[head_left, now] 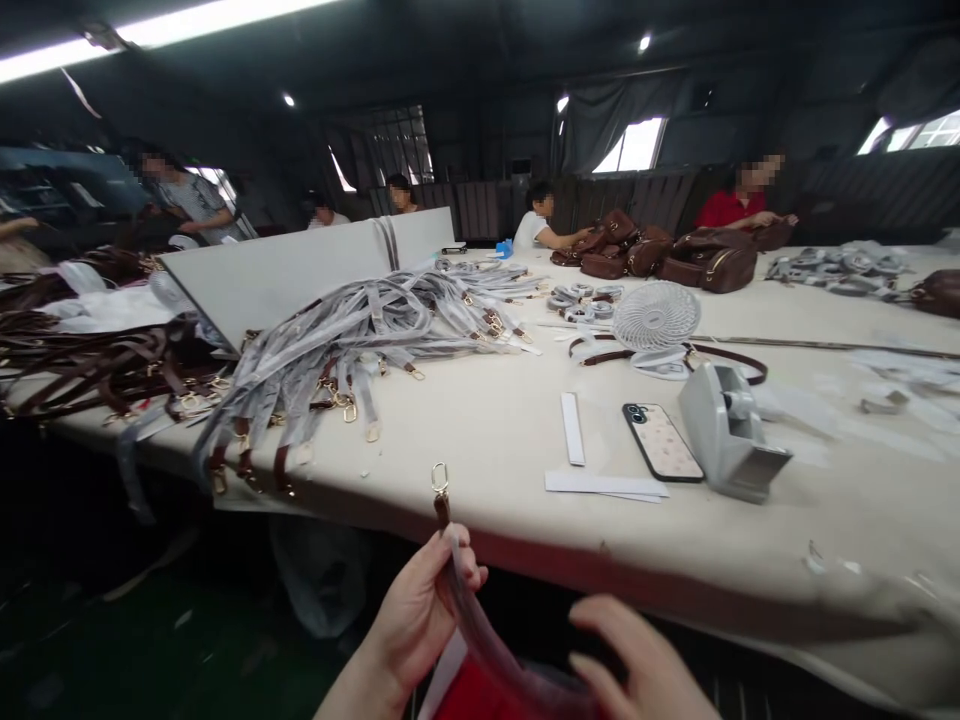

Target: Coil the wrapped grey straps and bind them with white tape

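While the brown strap (480,625) is pinched near its upper end between thumb and fingers of the left hand (420,615), its gold clasp (439,478) is held upright just in front of the table edge (525,545), and the rest of it is looped down and across toward the right hand (637,665). The right hand is curled over the strap's lower run at the bottom of the view; whether it is actually gripped there cannot be told.

A slip could be caused by the narrow pinch so close to the clasp, and the strap's clear sleeve could be let slide through the fingers. Snagging on the table edge could also be risked, judged from how near the clasp is held.

Further out, one phone (663,442), one tape dispenser (727,430) and one small white fan (655,318) are seen on the table, with two white paper strips (573,428). One heap of wrapped straps (337,350) is spread at left, too tangled to be counted. Five seated people are visible at the far side, beside several brown bags (652,255).
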### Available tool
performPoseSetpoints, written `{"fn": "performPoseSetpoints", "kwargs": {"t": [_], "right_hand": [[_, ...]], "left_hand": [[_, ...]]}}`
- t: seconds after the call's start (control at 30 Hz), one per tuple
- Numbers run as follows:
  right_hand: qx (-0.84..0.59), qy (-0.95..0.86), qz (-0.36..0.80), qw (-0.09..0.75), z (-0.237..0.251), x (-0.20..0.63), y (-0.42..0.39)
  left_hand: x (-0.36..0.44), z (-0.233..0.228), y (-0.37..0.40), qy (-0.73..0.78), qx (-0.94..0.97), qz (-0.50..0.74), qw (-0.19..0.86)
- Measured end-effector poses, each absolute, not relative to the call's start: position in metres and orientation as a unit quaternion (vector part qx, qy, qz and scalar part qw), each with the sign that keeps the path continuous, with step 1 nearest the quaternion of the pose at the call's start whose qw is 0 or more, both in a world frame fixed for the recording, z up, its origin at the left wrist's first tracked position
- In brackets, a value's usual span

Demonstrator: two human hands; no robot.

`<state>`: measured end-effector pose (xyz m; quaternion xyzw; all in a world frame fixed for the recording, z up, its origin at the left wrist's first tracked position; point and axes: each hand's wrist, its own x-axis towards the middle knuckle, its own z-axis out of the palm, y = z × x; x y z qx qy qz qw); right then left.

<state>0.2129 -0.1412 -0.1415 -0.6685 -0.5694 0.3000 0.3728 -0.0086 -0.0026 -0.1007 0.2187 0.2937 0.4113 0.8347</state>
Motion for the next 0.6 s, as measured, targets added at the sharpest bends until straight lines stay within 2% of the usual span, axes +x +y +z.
{"fn": "performPoseSetpoints", "kwargs": {"t": [0.1,0.17,0.23,0.3,0.6], "right_hand": [[-0.745,-0.524,-0.022,0.411,-0.103,0.275,-0.11],[-0.799,-0.488,-0.131,0.325,-0.091,0.31,-0.079],[-0.856,-0.458,-0.145,0.192,-0.089,0.333,-0.048],[-0.877,-0.444,-0.133,0.126,-0.095,0.344,-0.024],[-0.912,-0.4,-0.071,0.06,-0.095,0.34,-0.004]], "left_hand": [[-0.003,-0.105,-0.025,0.284,0.231,0.361,0.858],[0.004,-0.113,-0.039,0.29,0.231,0.332,0.868],[0.009,-0.121,-0.05,0.287,0.234,0.306,0.877],[0.012,-0.13,-0.056,0.268,0.243,0.282,0.888],[-0.002,-0.164,-0.053,0.24,0.294,0.253,0.89]]}}
